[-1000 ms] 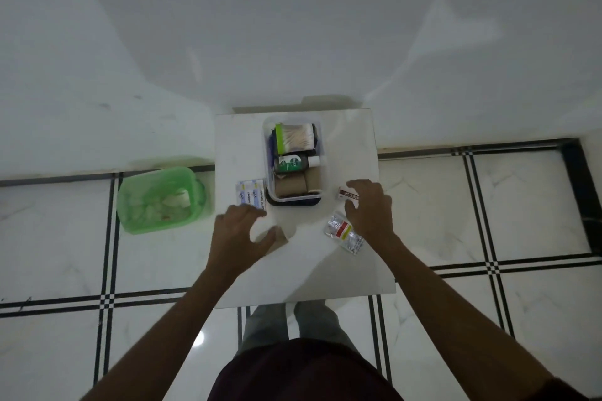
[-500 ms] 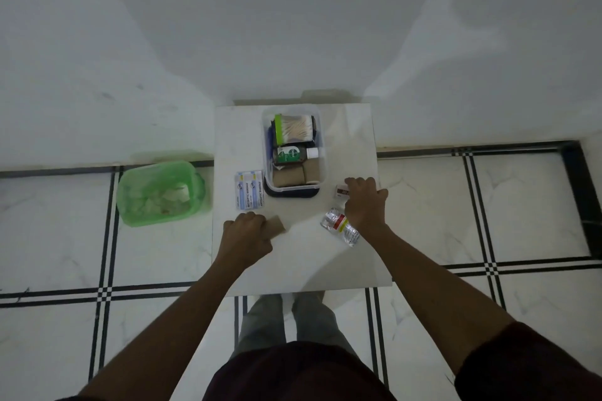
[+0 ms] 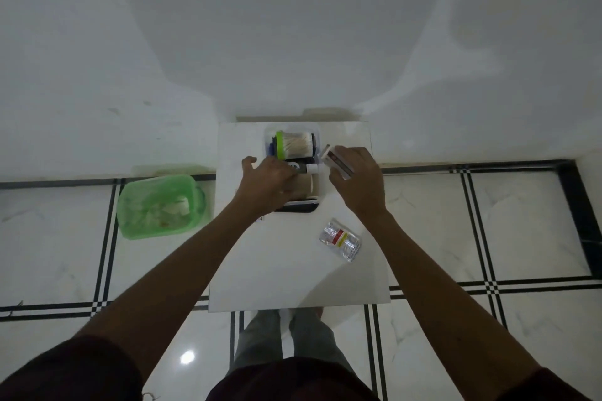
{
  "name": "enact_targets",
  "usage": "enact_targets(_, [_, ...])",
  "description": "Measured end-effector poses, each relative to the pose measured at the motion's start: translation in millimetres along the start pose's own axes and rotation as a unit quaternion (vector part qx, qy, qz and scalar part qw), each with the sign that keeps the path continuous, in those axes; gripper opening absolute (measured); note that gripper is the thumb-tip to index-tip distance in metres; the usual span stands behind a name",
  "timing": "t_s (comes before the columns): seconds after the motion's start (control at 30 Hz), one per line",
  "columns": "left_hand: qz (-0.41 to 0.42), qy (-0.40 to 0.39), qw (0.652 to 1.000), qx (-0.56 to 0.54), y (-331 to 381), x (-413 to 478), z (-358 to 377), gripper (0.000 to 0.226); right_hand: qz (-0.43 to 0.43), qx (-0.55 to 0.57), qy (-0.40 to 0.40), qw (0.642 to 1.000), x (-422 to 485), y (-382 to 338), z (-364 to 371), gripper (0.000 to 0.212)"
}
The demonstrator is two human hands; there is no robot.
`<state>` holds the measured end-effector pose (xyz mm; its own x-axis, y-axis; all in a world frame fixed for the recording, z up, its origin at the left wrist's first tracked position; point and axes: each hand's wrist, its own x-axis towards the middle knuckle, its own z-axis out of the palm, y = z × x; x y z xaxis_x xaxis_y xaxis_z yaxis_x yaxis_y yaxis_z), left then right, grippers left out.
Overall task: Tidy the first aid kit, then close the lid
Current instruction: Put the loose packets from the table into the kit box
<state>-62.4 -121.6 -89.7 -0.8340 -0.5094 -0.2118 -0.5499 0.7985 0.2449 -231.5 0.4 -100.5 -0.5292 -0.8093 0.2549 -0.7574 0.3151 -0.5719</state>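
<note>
Glossy white floor tiles with black lines surround a small white table [image 3: 293,270]. At its 12 o'clock edge sits the clear plastic box [image 3: 268,140] holding a tub of cotton swabs [image 3: 294,144]. Since a moment ago the left hand [image 3: 270,182] has moved over the box, fingers curled, contents hidden; the right hand [image 3: 356,182] has lifted a small white carton [image 3: 335,162], pinched. A crinkled foil packet [image 3: 340,239] lies at 4 o'clock; its writing is unreadable. A green basket [image 3: 159,205] sits at 9 o'clock.

A home room, most likely: glossy white floor tiles [image 3: 456,221] with black borders, bare white wall [image 3: 293,26], green plastic bin [image 3: 156,205] on the floor.
</note>
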Motion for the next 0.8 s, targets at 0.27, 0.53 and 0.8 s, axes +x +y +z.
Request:
enact_targets(0.27, [0.01, -0.016, 0.998, -0.062, -15, 2, 25, 0.02, -0.103, -0.028, -0.183, 0.977, 31, -28, 38, 0.021])
enact_targets(0.53, [-0.064, 0.232, 0.947, -0.212, -33, -63, 58, 0.023, -0.127, 0.04, -0.265, 0.955, 25, -27, 65, 0.022])
enact_targets(0.8, [-0.119, -0.002, 0.98, -0.159, -68, -55, 76, 0.075, -0.077, 0.053, -0.234, 0.968, 20, -30, 48, 0.026])
